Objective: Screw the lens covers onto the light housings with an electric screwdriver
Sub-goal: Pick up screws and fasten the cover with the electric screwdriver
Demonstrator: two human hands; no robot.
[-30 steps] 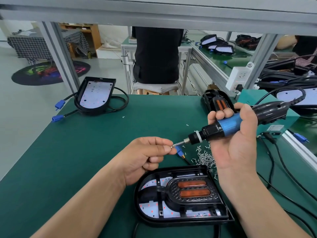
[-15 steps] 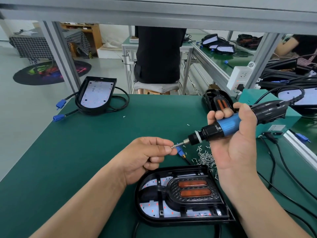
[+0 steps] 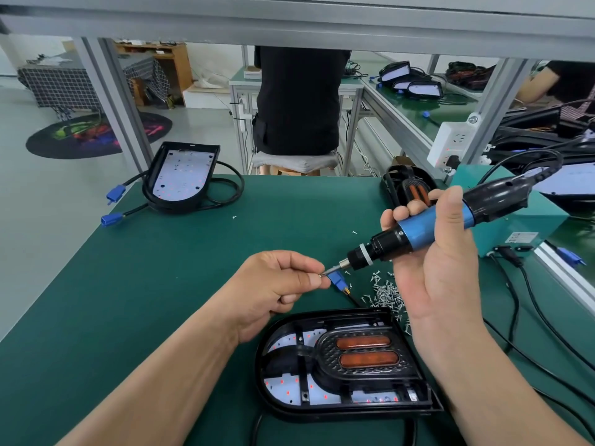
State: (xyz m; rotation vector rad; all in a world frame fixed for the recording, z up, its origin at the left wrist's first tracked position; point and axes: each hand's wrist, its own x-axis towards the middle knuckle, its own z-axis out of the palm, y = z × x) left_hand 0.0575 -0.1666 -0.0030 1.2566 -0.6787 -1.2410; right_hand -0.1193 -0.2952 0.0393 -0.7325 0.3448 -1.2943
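Screwdriver (image 3: 418,231) fills right grip (image 3: 444,278) (left grip (image 3: 273,288) pinches its tip).

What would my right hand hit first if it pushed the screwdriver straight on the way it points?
The left hand. The right hand aims the screwdriver down-left, and its bit meets the left fingertips, which seem to pinch a screw, though that is too small to confirm.

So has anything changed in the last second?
Nothing visibly. The left hand still pinches what seems a screw at the bit of the screwdriver, which the right hand grips. The housing and screw pile lie as before.
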